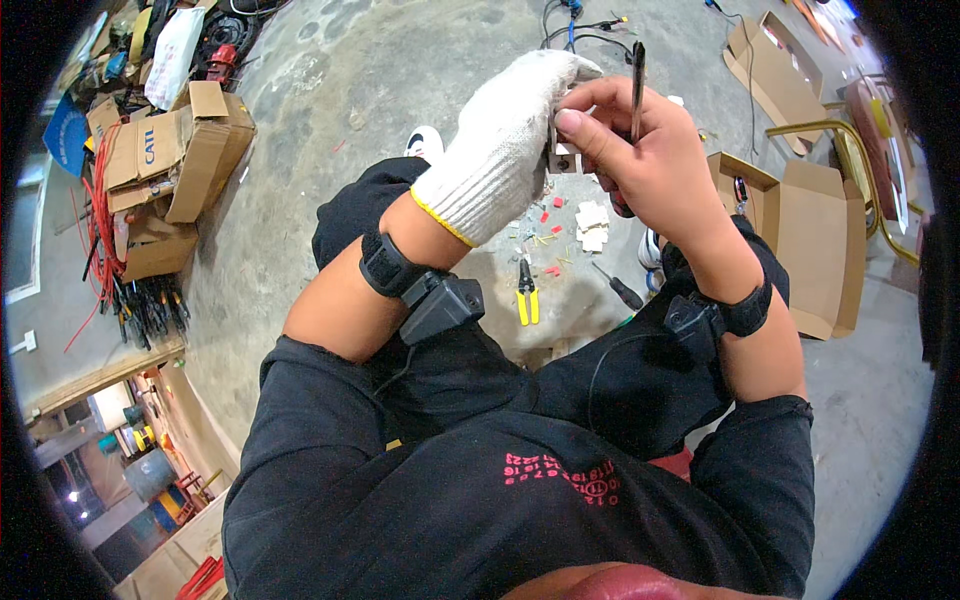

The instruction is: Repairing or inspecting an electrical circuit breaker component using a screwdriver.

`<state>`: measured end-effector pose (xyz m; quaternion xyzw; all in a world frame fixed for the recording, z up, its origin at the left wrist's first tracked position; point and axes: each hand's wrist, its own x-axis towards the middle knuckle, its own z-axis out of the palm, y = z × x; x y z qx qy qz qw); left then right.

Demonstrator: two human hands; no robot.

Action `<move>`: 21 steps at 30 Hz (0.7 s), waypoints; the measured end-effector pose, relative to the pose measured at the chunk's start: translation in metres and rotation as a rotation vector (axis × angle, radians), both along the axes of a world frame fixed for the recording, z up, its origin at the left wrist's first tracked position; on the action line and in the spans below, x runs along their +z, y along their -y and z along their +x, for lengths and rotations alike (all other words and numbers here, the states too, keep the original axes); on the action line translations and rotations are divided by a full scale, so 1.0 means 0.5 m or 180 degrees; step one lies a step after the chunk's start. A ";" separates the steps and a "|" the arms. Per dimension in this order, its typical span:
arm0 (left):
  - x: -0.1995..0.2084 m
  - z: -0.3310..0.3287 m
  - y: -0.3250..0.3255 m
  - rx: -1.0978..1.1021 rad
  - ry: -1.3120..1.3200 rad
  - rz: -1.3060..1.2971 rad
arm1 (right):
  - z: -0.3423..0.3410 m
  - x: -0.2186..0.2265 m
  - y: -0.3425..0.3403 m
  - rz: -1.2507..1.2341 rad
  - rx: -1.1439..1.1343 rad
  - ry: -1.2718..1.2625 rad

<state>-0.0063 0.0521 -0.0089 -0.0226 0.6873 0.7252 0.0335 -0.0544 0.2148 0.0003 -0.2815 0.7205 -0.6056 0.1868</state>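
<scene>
My left hand (pixel 505 140), in a white knit glove with a yellow hem, is closed around a small white block (pixel 565 162) with a dark hole in its face. Blue and black cables (pixel 571 30) run out beyond the fingers. Bare, my right hand (pixel 655 160) pinches at the block with thumb and index finger. The same hand keeps hold of a screwdriver (pixel 638 90), its dark shaft pointing away from me and its red-and-black handle partly under the palm. The fingers hide much of the block and its far side.
On the floor between my legs lie yellow-handled wire strippers (pixel 527 295), another screwdriver (pixel 625 293), white pieces (pixel 592 225) and small red bits. Cardboard boxes (pixel 150 160) and red cable (pixel 100 220) stand left. At right are an open carton (pixel 815 240) and a gold-framed chair (pixel 855 150).
</scene>
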 end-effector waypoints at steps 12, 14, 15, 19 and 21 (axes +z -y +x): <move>0.011 -0.006 0.024 -0.0047 -0.0645 -0.1758 | 0.004 -0.009 -0.011 -0.0211 0.0170 -0.0001; 0.006 -0.005 0.020 0.0053 -0.0712 -0.1201 | 0.009 -0.011 -0.008 -0.0195 0.0164 -0.0164; -0.004 -0.009 0.021 0.0057 -0.0712 -0.1199 | 0.013 -0.010 -0.005 -0.0244 0.0028 -0.0163; -0.001 -0.004 0.011 -0.0023 -0.0276 -0.0213 | 0.008 -0.012 -0.006 -0.0230 -0.0248 -0.0128; 0.014 0.002 -0.002 0.0028 0.0096 0.0039 | 0.007 -0.008 -0.007 -0.0212 -0.0331 -0.0247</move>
